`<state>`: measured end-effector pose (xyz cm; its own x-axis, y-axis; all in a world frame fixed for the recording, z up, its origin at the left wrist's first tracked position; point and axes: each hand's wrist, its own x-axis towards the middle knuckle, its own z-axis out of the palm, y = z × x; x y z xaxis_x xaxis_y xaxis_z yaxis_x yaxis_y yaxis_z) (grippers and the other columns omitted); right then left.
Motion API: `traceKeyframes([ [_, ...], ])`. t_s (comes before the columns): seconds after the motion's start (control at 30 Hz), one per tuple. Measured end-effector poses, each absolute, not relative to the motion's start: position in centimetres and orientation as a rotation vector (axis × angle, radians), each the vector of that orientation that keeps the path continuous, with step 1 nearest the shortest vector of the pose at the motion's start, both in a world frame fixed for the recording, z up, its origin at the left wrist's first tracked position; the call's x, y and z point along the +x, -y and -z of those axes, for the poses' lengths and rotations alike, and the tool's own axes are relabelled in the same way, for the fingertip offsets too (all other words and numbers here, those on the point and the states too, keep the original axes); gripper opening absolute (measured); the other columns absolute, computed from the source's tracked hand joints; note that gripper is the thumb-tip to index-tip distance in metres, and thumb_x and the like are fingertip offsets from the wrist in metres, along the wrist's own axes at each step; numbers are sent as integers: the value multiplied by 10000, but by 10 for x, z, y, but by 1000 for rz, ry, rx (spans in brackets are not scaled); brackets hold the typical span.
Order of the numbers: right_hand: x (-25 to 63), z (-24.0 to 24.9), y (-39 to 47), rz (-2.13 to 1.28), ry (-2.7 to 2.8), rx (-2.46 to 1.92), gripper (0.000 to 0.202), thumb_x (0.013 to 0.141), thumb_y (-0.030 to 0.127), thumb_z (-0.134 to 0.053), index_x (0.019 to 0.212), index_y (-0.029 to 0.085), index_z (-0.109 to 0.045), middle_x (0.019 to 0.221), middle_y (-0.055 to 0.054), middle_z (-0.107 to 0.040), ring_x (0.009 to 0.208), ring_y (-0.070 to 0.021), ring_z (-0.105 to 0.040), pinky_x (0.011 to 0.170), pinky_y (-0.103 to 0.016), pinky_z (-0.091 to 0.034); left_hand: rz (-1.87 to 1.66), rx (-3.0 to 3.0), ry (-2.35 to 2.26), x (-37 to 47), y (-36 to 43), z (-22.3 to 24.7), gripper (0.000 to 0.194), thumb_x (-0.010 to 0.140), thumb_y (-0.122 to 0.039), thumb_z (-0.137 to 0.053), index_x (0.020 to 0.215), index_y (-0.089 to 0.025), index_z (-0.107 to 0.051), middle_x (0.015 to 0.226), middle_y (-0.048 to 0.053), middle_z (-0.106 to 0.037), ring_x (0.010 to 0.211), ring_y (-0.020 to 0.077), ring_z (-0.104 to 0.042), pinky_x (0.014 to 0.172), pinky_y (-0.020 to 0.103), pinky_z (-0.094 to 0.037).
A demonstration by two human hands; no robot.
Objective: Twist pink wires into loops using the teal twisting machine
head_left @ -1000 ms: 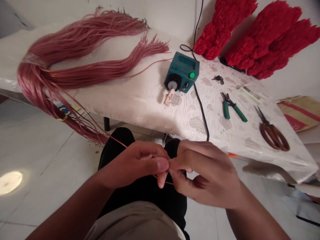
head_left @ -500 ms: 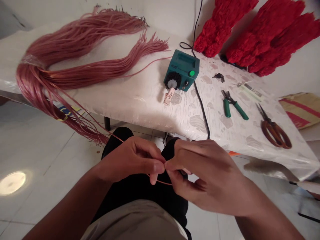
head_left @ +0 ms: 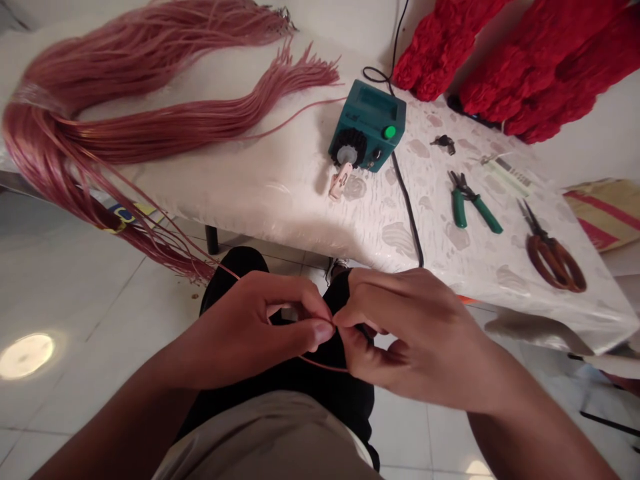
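Observation:
A thin pink cord (head_left: 324, 365) passes through both hands above my lap, with a slack stretch hanging just below the fingers. My left hand (head_left: 280, 320) pinches it between thumb and forefinger. Fingertip to fingertip with it, my right hand (head_left: 395, 333) pinches the same cord, its other fingers curled. What lies right between the fingertips is too small to make out. From the left hand the cord runs up toward a large bundle of pink cords (head_left: 160, 137), draped over the table and hanging past its front edge.
On the table (head_left: 280, 200) stands a green motor box (head_left: 373, 127) with a clip on its spindle and a black cable (head_left: 407, 207). Further right lie green-handled pliers (head_left: 473, 203), brown-handled scissors (head_left: 553, 257) and keys (head_left: 444, 143). Red fabric flower bunches (head_left: 545, 73) lean at the back.
My fingertips still meet on the cord, and the left fingers have shifted slightly, with the one that hung below now tucked away. The camera view has tilted a little.

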<state>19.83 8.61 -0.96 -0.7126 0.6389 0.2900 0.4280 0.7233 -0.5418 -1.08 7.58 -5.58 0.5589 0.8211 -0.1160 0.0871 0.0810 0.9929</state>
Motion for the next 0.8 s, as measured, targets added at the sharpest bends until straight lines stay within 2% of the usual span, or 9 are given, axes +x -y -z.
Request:
traceKeyframes([
  [0.2, 199, 10, -89, -682, 2450, -826, 135, 752, 11, -568, 750, 141, -604, 697, 64, -370, 575, -53, -309, 505, -225, -261, -693, 1400, -843, -11, -76, 56, 110, 865, -197, -644, 812, -173, -738, 706, -25, -679, 674, 103, -595, 641, 196, -466],
  [0.37, 199, 13, -91, -773, 2373, -837, 140, 764, 7, -606, 760, 147, -602, 685, 70, -389, 581, -40, -354, 511, -202, -286, -753, 1373, -815, -9, -78, 57, 124, 857, -158, -643, 756, -174, -712, 660, -44, -644, 630, 83, -566, 606, 179, -445],
  [0.53, 203, 17, -95, -933, 2291, -824, 102, 879, 51, -621, 882, 135, -678, 702, 41, -489, 602, -51, -460, 546, -196, -376, -792, 1329, -795, -10, -78, 60, 180, 877, -153, -636, 704, -183, -674, 650, -50, -636, 616, 72, -562, 591, 166, -440],
  [0.8, 215, 20, -97, -927, 2244, -827, 154, 900, 57, -627, 1012, 141, -691, 777, 16, -573, 668, -68, -544, 589, -210, -442, -743, 1239, -804, -8, -77, 60, 130, 885, -182, -661, 761, -199, -698, 666, -50, -651, 605, 72, -574, 598, 167, -459],
])
